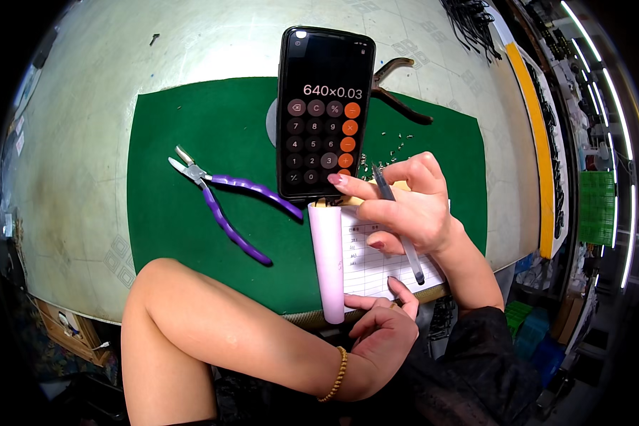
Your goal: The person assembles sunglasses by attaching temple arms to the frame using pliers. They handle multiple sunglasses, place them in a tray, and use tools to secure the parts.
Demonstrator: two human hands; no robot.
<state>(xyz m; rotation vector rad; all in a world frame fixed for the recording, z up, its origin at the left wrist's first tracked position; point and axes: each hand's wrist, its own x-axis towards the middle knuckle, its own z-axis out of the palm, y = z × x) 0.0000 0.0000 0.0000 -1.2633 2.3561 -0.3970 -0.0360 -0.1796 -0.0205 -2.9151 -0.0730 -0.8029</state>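
Observation:
A black smartphone (pixel 323 64) with a calculator on its screen stands beyond a notebook (pixel 366 280) whose cover is rolled back into a pink tube. My right hand (pixel 422 206) grips a dark pen (pixel 411 259) among its fingers, tip pointing away from me. Its index finger reaches to the bottom of the phone screen, over the lower keys. My left hand (pixel 383 334), with a beaded bracelet at the wrist, is curled at the notebook's near edge, fingers and thumb on the lined, handwritten page. Part of the page is hidden under my right hand.
Purple-handled pliers (pixel 227 184) lie spread on the green mat (pixel 192 113) at left. Dark-handled pliers (pixel 397 96) lie behind the phone. Several tiny metal pieces (pixel 397 145) are scattered right of it. Black cords (pixel 472 28) hang together at the far right.

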